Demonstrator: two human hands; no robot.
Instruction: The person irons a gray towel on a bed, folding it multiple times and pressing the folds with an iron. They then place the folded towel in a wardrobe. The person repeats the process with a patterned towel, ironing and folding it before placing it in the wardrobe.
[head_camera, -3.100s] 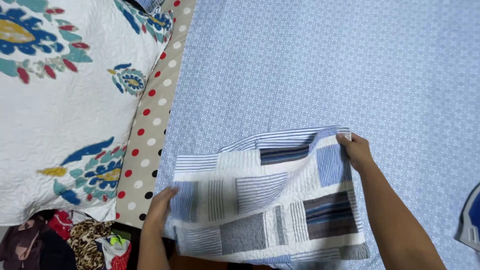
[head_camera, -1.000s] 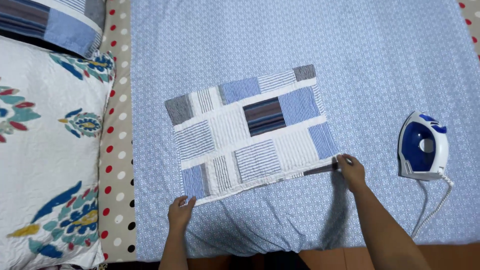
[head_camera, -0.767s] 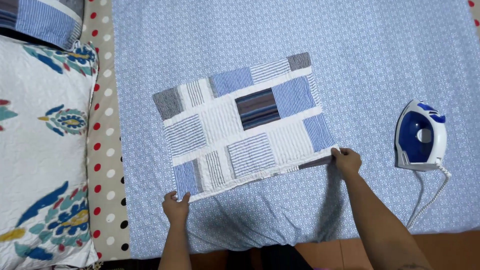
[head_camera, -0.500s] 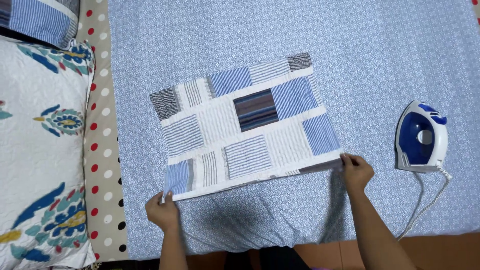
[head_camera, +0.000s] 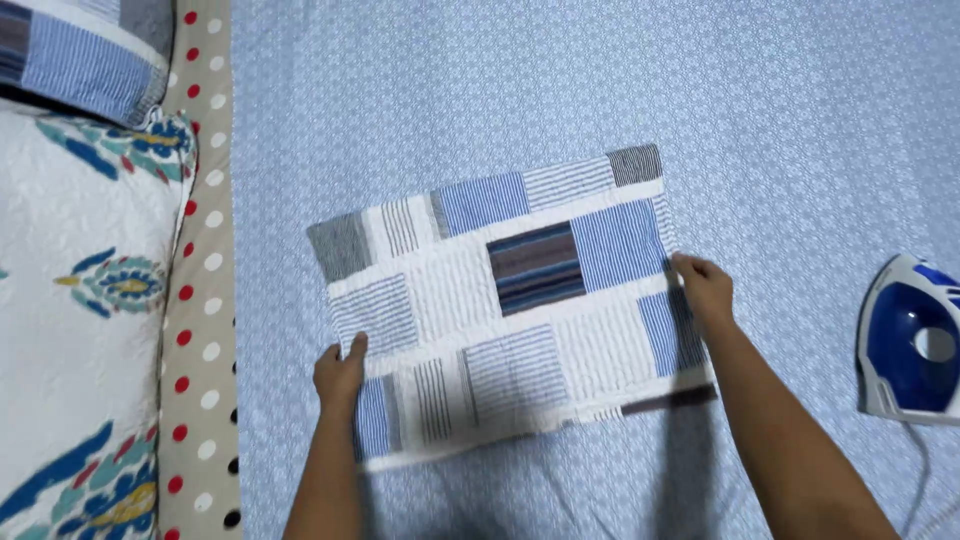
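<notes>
A patchwork pillowcase (head_camera: 505, 300) of blue, white and grey striped squares lies flat on a light blue patterned sheet (head_camera: 500, 90). My left hand (head_camera: 340, 372) presses on its left edge, fingers laid on the cloth. At the right edge, my right hand (head_camera: 704, 287) rests on the fabric with the fingers bent over the border. Both forearms reach in from the bottom of the view.
A blue and white iron (head_camera: 910, 342) stands at the right with its cord trailing down. A white floral quilt (head_camera: 75, 300) and a beige dotted cloth (head_camera: 200, 330) lie along the left. Another patchwork piece (head_camera: 70, 55) sits at the top left.
The pillowcase was lifted earlier and then spread flat. Both hands have slid up from its lower corners to its side edges.
</notes>
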